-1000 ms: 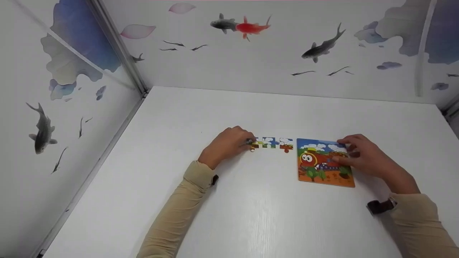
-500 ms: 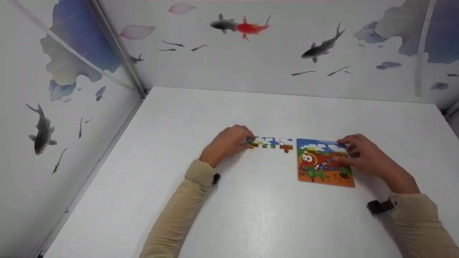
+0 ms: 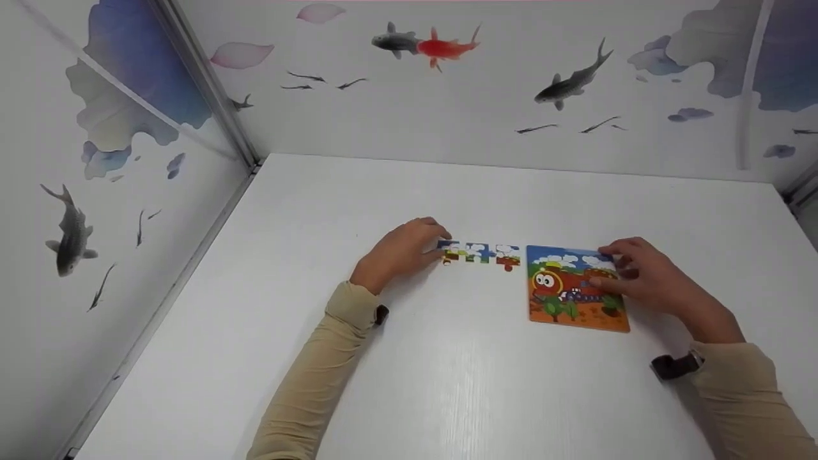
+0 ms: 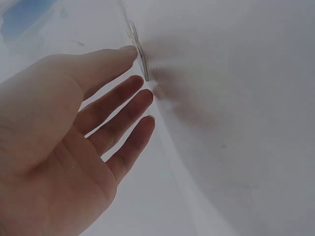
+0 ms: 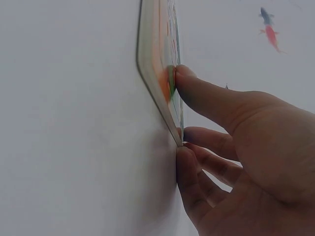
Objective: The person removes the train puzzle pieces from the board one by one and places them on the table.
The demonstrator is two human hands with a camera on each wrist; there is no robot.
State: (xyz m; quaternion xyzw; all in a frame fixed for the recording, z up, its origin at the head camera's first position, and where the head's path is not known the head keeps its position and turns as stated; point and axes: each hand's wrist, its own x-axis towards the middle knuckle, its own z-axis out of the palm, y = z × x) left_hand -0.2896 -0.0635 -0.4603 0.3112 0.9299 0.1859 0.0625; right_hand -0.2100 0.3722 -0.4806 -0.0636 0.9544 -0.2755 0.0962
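On the white table (image 3: 447, 383) three small jigsaw pieces (image 3: 508, 255) printed with clouds lie in a row. The left two pieces sit close together, and a gap parts them from the third. My left hand (image 3: 399, 252) is at the leftmost piece, fingers loosely extended; in the left wrist view its thumb meets the thin piece edge (image 4: 143, 61). To the right lies a square jigsaw puzzle board (image 3: 562, 313) with a red cartoon train. My right hand (image 3: 652, 281) grips its right side, thumb on the picture and fingers at the edge, as the right wrist view also shows.
A white wall (image 3: 447, 115) with painted fish rises behind the table, and another wall (image 3: 38, 332) stands at the left. Metal framing (image 3: 211, 83) runs up the corner where they meet. Both wrists carry dark straps (image 3: 677, 366).
My left fingers have drawn back slightly up and left, uncovering more of the leftmost jigsaw piece. My right hand stays on the board.
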